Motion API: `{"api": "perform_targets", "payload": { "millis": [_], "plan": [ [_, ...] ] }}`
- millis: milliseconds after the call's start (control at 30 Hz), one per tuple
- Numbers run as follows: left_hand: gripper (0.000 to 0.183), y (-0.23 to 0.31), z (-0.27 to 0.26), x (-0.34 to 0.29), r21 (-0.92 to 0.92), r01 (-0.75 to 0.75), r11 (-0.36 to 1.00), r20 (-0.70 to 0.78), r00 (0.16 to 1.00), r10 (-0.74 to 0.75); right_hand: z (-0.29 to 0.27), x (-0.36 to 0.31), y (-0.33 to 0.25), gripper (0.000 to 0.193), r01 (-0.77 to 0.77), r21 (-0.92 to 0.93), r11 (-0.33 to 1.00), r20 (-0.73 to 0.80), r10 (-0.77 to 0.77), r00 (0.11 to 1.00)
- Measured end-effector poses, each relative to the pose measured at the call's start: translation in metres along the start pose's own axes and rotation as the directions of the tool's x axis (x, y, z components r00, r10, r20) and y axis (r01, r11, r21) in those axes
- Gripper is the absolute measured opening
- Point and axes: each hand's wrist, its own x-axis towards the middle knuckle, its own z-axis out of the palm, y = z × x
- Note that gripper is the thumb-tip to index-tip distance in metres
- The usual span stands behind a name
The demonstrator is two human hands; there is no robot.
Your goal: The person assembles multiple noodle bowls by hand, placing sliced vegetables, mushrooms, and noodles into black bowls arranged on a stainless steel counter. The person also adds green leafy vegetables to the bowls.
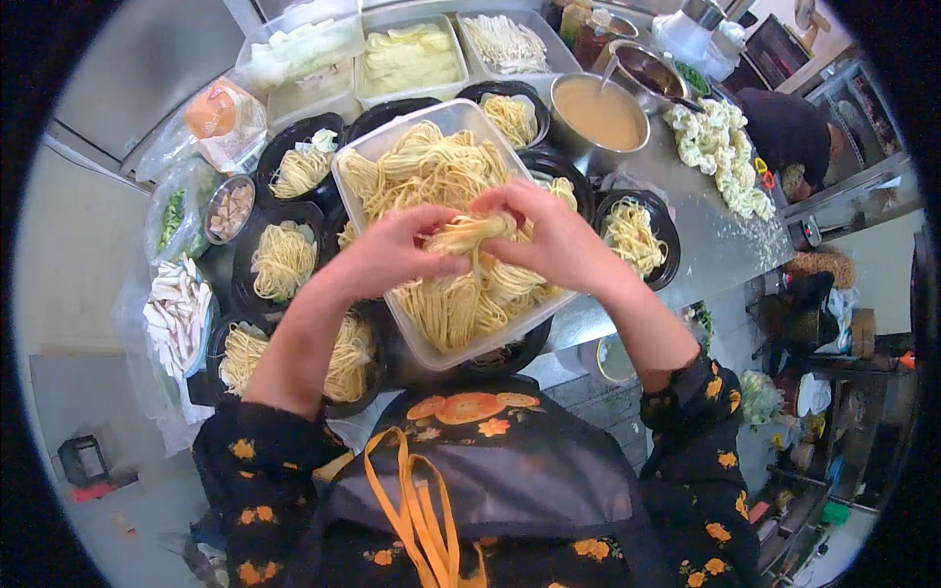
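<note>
Between my two hands is a bundle of pale yellow noodles (470, 232), held over a clear plastic tub (438, 365) heaped with more noodles (431, 167). My left hand (407, 250) has its fingers closed on the bundle's left end. From the other side, my right hand (539, 235) grips the same bundle, thumb below and fingers above. Black bowls with noodle portions surround the tub, among them a bowl (245, 257) on the left and another bowl (669, 257) on the right. The tub rests tilted across some of them.
Along the back stand tubs of sliced vegetables (412, 61) and thin white mushrooms (505, 44). A steel pot of brown sauce (600, 113) holds a ladle. White strips (178, 314) lie at left, cauliflower (720, 147) at right. Another person (789, 132) is at the far right.
</note>
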Motion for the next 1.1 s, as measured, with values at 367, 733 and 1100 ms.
{"api": "perform_targets", "payload": {
  "millis": [367,733,1100],
  "plan": [
    [0.036,0.004,0.02,0.001,0.277,-0.032,0.96,-0.414,0.898,0.149,0.002,0.006,-0.004,0.048,-0.284,0.189,0.94,0.108,0.268,0.957],
    [0.036,-0.002,0.065,-0.034,0.892,0.194,0.408,-0.294,0.935,0.2,-0.017,-0.048,0.045,0.044,-0.356,-0.025,0.934,-0.2,0.344,0.917],
    [0.029,-0.031,0.065,-0.028,0.892,0.081,0.444,-0.271,0.883,0.383,-0.003,-0.075,0.057,0.047,-0.704,0.405,0.584,0.295,0.645,0.705]
  ]
}}
